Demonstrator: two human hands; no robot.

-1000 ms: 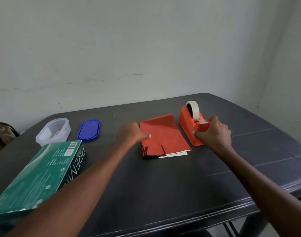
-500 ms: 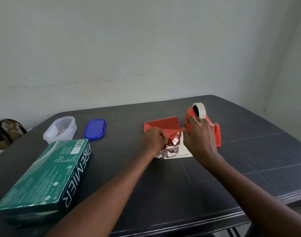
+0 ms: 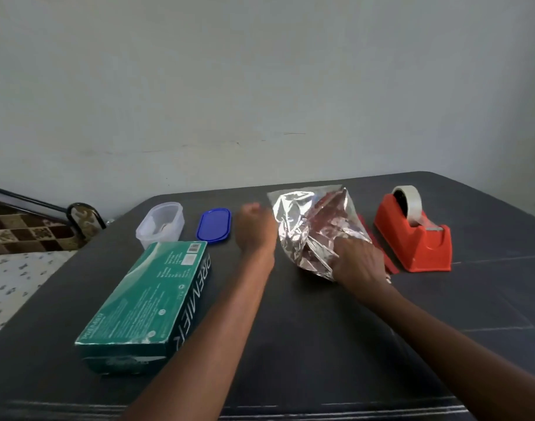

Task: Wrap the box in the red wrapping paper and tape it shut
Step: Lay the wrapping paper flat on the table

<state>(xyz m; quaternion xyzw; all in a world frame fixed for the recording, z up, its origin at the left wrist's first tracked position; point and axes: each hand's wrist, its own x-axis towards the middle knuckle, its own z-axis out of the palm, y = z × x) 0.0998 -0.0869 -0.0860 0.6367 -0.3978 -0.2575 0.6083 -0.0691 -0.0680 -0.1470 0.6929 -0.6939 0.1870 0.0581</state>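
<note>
Head view, 1 item per line.

- Paper [image 3: 318,229]: was a flat red folded pad a sec ago; now half opened, silver back up and crumpled, red edge showing at right [image 3: 381,253]. Lies mid-table, betw. lid and dispenser. Judged: unfolding step, wrapping not begun.
- Left hand [image 3: 255,226]: moved off the paper; at its left edge, fingers curled. Whether it pinches the sheet: cannot tell, blurred.
- Right hand [image 3: 359,262]: came off the dispenser; now on paper's near right corner, fingers seem to clutch the foil.
- Box [image 3: 147,302]: green, near left, well apart from paper, unmoved, unwrapped.
- Dispenser [image 3: 413,235]: red, w/ tape roll, just right of paper; slid right.
- Tub [image 3: 160,224], clear; blue lid [image 3: 214,223] beside it, far left.
- Table [image 3: 336,344]: dark grey.
- Room: pale wall behind; bed w/ patterned cloth [image 3: 23,268] at left.
</note>
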